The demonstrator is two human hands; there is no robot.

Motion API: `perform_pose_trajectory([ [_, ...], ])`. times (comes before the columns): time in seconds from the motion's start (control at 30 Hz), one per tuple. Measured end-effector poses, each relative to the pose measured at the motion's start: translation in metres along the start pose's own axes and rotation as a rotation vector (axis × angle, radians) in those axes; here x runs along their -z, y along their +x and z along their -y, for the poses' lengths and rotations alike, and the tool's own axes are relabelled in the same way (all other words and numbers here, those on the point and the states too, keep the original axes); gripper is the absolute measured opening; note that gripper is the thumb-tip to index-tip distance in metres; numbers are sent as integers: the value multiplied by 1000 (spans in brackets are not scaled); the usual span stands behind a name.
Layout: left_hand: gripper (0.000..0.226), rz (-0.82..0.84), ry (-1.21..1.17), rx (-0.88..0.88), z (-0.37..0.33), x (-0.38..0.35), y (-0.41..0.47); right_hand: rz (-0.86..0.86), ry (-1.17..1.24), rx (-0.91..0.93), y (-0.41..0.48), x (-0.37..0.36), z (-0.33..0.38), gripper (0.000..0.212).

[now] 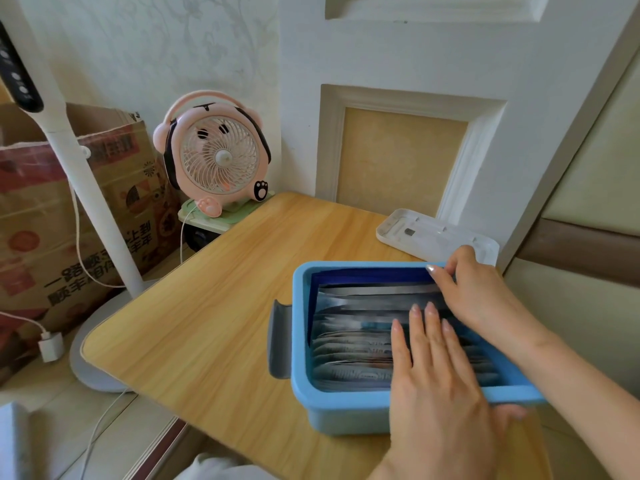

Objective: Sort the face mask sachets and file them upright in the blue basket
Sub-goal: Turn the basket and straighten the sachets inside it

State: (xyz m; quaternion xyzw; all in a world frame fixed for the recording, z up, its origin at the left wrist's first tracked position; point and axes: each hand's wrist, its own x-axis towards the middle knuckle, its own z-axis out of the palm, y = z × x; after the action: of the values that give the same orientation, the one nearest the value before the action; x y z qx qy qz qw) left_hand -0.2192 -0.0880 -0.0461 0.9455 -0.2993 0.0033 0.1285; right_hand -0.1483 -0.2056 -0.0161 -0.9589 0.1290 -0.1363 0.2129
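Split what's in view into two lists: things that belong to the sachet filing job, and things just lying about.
Job: blue basket; face mask sachets filed inside; left hand; right hand.

Lying about: pink fan; white tray; cardboard box; white stand; charger plug.

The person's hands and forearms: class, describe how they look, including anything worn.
Both the left hand and the right hand are bare, with no gloves, rings, watch or bracelets showing. The forearms are uncovered, no sleeves in view. The fingernails are long, rounded and pale, with a glossy finish.
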Motion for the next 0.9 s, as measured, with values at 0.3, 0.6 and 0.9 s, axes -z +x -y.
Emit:
perform_pose_trajectory([
  [0.3,88,-22,201,-167,3,11,2,-194,-321,158,-10,7,3,23],
  [0.6,44,-478,197,-128,10,-30,-9,-346,-8,411,-30,10,-19,17],
  [0.9,21,-731,-7,-259,14,-21,-19,-303,301,560,-43,18,-21,22],
])
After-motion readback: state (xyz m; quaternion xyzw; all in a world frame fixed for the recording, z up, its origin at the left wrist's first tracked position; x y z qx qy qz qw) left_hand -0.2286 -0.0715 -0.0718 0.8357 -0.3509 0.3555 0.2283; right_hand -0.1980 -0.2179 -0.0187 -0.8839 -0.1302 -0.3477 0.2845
